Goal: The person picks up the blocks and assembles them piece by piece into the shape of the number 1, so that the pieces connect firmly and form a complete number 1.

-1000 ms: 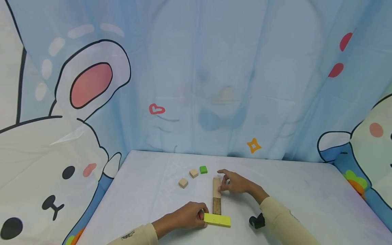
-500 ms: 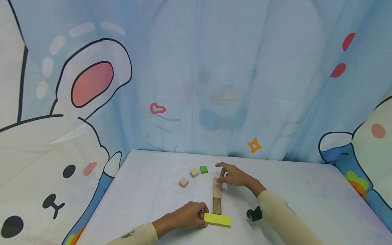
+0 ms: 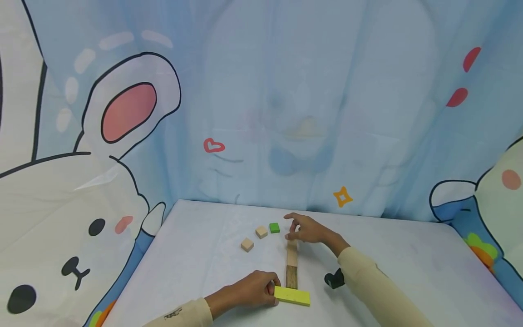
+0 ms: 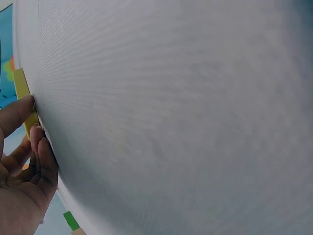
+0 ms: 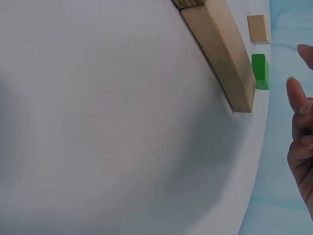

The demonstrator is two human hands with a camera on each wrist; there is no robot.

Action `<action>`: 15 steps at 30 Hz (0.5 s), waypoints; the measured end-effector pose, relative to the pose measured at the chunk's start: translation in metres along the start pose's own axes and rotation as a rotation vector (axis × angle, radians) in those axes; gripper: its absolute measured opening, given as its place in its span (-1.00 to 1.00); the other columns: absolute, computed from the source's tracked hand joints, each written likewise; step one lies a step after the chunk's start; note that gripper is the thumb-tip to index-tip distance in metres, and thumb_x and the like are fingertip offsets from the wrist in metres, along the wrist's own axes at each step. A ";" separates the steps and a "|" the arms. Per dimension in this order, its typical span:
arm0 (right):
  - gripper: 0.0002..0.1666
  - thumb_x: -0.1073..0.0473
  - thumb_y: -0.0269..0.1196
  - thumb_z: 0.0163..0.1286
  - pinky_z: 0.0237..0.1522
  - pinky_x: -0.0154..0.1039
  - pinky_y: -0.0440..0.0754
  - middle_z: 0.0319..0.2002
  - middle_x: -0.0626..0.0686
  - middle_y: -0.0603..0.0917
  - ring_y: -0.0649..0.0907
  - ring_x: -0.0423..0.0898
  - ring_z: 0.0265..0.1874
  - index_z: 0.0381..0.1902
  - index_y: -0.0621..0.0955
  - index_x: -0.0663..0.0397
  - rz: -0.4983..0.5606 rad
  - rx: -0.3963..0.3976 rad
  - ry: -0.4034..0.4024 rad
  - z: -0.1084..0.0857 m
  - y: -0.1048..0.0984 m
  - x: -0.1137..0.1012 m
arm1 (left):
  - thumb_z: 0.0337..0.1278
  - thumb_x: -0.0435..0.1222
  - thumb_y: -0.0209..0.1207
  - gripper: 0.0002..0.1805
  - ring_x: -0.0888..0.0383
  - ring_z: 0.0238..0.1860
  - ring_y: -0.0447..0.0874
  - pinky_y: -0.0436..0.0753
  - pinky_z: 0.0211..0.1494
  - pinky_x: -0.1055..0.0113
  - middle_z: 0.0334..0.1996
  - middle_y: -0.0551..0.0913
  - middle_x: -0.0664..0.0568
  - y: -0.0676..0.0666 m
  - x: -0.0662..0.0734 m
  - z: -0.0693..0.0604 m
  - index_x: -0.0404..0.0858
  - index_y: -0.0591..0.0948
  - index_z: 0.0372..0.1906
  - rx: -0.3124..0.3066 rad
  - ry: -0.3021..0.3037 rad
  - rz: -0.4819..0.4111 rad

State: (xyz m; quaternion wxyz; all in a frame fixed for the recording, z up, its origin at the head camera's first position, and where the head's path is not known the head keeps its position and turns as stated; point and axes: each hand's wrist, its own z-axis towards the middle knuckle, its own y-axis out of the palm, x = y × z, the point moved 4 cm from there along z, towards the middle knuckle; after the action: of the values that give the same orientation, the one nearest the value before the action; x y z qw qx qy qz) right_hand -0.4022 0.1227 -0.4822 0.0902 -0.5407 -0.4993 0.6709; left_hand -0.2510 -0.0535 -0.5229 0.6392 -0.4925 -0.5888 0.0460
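Two grips [image 3: 255, 289] [image 3: 312, 230], one yellow bar [image 3: 292, 295], two planks [image 3: 292, 255] [image 3: 292, 277]

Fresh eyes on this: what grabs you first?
A big white printed cartoon animal dominates the head view's left side. On the white table, a bright yellow rectangular block, pinched by the left hand, sits crosswise at the near end of two aligned wooden blocks. A small green block sits farther back.

The crosswise block [image 3: 295, 296] lies on the table [image 3: 392, 272], with the left hand [image 3: 256, 289] at its left end. Behind this block, the near plank [image 3: 292, 277] and the far plank [image 3: 292, 255] follow, end to end. Farther behind it is the right hand [image 3: 308, 229]; behind it to the left are the nearest cube [image 3: 247, 245], the middle cube [image 3: 261, 232] and the farthest cube [image 3: 274, 228].
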 end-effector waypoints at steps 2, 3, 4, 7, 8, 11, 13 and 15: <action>-0.20 0.09 0.38 0.31 -0.28 -0.19 0.55 -0.27 -0.04 0.64 0.59 -0.14 -0.36 0.41 0.35 0.21 -0.005 -0.007 0.006 0.003 0.000 0.000 | 0.11 -0.32 0.42 -0.71 0.40 -0.48 0.46 0.50 -0.29 0.52 -0.49 0.53 0.26 0.000 0.001 0.000 -0.14 0.64 -0.06 0.000 -0.003 0.000; -0.20 0.09 0.38 0.31 -0.28 -0.19 0.55 -0.27 -0.04 0.64 0.59 -0.14 -0.35 0.41 0.35 0.21 -0.007 -0.012 0.010 0.004 0.000 0.000 | 0.10 -0.32 0.42 -0.71 0.41 -0.48 0.46 0.50 -0.29 0.52 -0.49 0.53 0.27 0.000 0.001 0.001 -0.14 0.64 -0.06 0.001 -0.001 0.003; -0.20 0.09 0.38 0.31 -0.27 -0.19 0.55 -0.27 -0.04 0.64 0.59 -0.14 -0.34 0.41 0.36 0.20 -0.010 -0.016 0.015 0.006 0.000 0.000 | 0.10 -0.31 0.42 -0.71 0.41 -0.48 0.46 0.50 -0.29 0.53 -0.49 0.53 0.27 0.000 0.001 0.000 -0.15 0.64 -0.06 0.002 0.001 0.005; -0.20 0.09 0.39 0.30 -0.31 -0.20 0.56 -0.26 -0.04 0.64 0.59 -0.15 -0.36 0.41 0.36 0.21 -0.020 -0.023 0.019 0.010 0.001 0.001 | 0.10 -0.32 0.42 -0.70 0.42 -0.48 0.47 0.51 -0.29 0.53 -0.49 0.54 0.28 0.000 0.000 0.000 -0.15 0.64 -0.06 0.007 0.017 0.019; -0.20 0.09 0.40 0.30 -0.33 -0.20 0.56 -0.26 -0.03 0.64 0.59 -0.14 -0.37 0.41 0.36 0.21 -0.020 -0.024 0.018 0.011 0.001 0.001 | 0.10 -0.32 0.42 -0.70 0.43 -0.48 0.47 0.51 -0.30 0.53 -0.49 0.54 0.29 0.000 0.000 0.000 -0.16 0.64 -0.06 0.008 0.024 0.021; -0.19 0.09 0.41 0.29 -0.37 -0.21 0.57 -0.26 -0.03 0.64 0.59 -0.15 -0.41 0.41 0.37 0.20 -0.024 -0.025 0.019 0.015 0.002 0.002 | 0.10 -0.32 0.42 -0.70 0.44 -0.48 0.47 0.52 -0.31 0.54 -0.49 0.54 0.30 0.001 0.000 0.001 -0.16 0.64 -0.06 0.011 0.043 0.039; -0.19 0.08 0.41 0.29 -0.38 -0.22 0.57 -0.26 -0.02 0.64 0.59 -0.15 -0.42 0.41 0.36 0.21 -0.029 -0.029 0.014 0.016 0.002 0.002 | 0.10 -0.32 0.42 -0.70 0.44 -0.48 0.47 0.52 -0.31 0.54 -0.49 0.54 0.30 0.001 0.000 0.001 -0.16 0.64 -0.06 0.013 0.051 0.051; -0.19 0.08 0.41 0.29 -0.38 -0.23 0.58 -0.25 -0.02 0.64 0.59 -0.16 -0.42 0.40 0.37 0.22 -0.034 -0.033 0.014 0.018 0.003 0.003 | 0.10 -0.31 0.42 -0.70 0.45 -0.48 0.47 0.52 -0.31 0.54 -0.49 0.54 0.30 0.000 0.000 0.002 -0.16 0.64 -0.06 0.013 0.053 0.058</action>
State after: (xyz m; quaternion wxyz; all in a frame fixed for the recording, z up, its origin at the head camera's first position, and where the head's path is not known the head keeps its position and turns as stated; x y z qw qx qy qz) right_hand -0.4168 0.1130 -0.4877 0.0963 -0.5383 -0.5187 0.6572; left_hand -0.2522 -0.0525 -0.5235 0.6561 -0.5061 -0.5570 0.0554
